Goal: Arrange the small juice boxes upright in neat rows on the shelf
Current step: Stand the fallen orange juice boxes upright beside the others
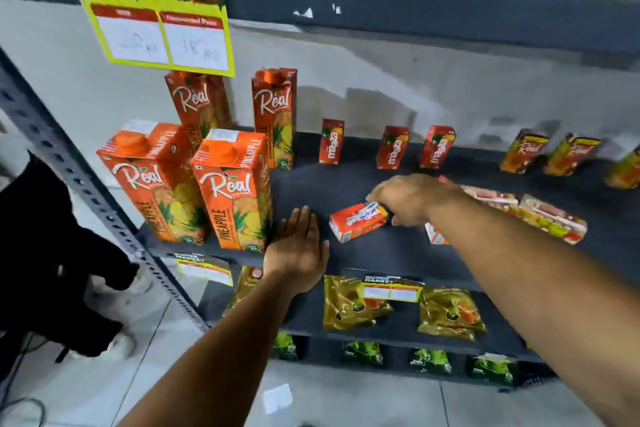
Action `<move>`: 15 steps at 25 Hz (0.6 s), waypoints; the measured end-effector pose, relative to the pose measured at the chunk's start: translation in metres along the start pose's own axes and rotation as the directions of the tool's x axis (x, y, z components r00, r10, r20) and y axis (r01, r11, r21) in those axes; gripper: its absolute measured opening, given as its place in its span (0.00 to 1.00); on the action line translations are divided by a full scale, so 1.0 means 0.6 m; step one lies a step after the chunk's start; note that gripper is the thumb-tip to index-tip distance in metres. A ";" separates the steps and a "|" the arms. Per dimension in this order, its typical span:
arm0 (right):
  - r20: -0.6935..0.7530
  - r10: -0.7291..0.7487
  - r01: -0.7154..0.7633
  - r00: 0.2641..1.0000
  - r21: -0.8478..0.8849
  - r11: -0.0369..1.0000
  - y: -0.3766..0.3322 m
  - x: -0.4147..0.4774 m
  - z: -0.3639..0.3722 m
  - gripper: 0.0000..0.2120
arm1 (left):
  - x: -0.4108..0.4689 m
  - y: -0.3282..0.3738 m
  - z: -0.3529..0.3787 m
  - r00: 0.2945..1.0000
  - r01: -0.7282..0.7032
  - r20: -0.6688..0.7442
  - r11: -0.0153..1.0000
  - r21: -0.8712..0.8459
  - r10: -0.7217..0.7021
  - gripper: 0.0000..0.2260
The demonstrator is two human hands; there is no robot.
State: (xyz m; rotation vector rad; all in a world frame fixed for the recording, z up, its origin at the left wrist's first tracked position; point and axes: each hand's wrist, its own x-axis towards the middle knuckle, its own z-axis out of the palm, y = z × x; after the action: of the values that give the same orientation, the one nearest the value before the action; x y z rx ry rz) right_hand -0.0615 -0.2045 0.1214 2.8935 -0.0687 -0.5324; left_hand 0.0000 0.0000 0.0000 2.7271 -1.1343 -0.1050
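A small red juice box (pixel 358 221) lies on its side on the dark shelf (pixel 346 184), and my right hand (pixel 412 199) has its fingers on the box's far end. My left hand (pixel 299 241) rests flat and open on the shelf's front edge, just left of that box, holding nothing. Three small red Maaza boxes (pixel 331 141) (pixel 392 148) (pixel 437 147) stand upright in a row at the back. Further right, small Real boxes (pixel 523 151) (pixel 571 154) stand upright. More small boxes (pixel 550 218) lie flat on the right, and one (pixel 434 236) is partly hidden under my right forearm.
Tall orange Real pineapple cartons (pixel 233 189) stand at the shelf's left. A yellow price sign (pixel 156 10) hangs above. The lower shelf holds gold pouches (pixel 353 302). A perforated grey upright (pixel 86 184) frames the left side, with a person's dark clothing (pixel 41 253) beyond it.
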 end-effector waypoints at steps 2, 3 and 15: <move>-0.004 -0.006 0.006 1.000 0.051 0.999 0.004 0.014 0.003 0.19 | 0.007 -0.006 0.002 0.999 0.008 -0.049 1.000 0.001 -0.008 0.35; -0.006 -0.011 0.011 1.000 0.075 0.997 0.008 0.018 0.011 0.19 | 0.009 -0.007 0.006 0.998 0.003 -0.063 1.000 0.010 -0.003 0.36; 0.036 -0.087 0.081 0.996 0.137 0.987 0.027 0.042 0.001 0.18 | 0.015 -0.010 0.018 0.993 -0.001 -0.119 0.998 0.060 0.008 0.33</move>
State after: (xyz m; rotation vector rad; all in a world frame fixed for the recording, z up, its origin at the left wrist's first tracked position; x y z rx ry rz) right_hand -0.0384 -0.2226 0.1155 3.0288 0.0122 -0.6260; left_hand 0.0092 -0.0036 -0.0119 2.7407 -1.1272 0.0928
